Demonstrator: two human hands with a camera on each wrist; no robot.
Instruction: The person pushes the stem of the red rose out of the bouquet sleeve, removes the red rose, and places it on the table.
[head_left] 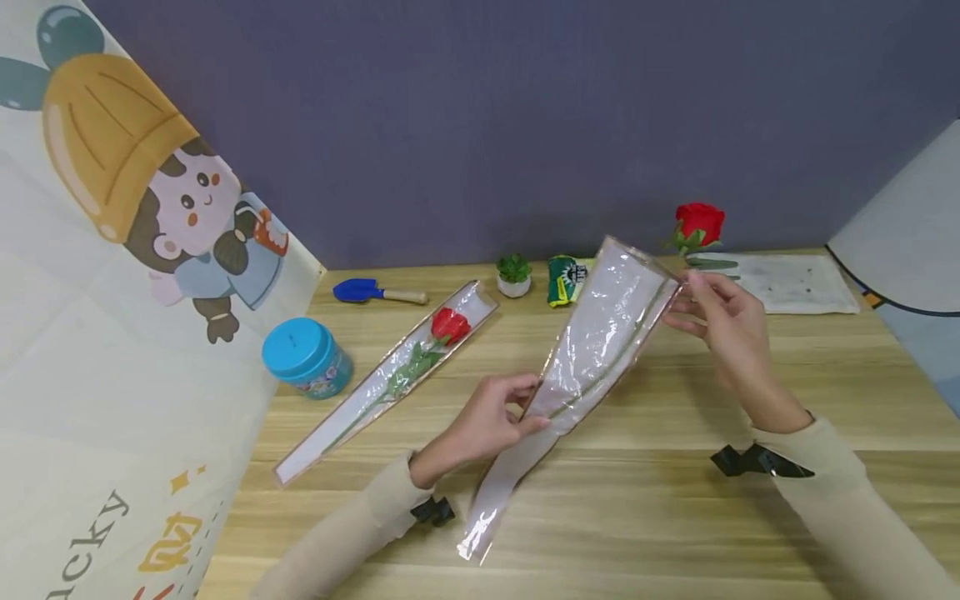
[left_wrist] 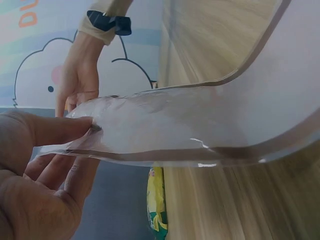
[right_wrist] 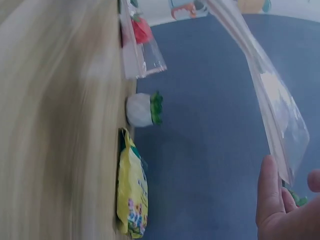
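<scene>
A clear-fronted flower sleeve with a pale back slants through the air over the table. My left hand pinches it around its middle, thumb on the front; the left wrist view shows the thumb pressing the film. A red artificial rose has its head outside the wide upper end, while its green stem runs down inside the sleeve. At that upper corner my right hand holds the rose by the stem, its fingers against the sleeve's edge. The exact grip is partly hidden.
Another sleeved rose lies on the wooden table, left of the hands. Near it stands a blue-lidded tub. Along the back are a blue trowel, a small potted plant, a green-yellow packet and a white speckled bag.
</scene>
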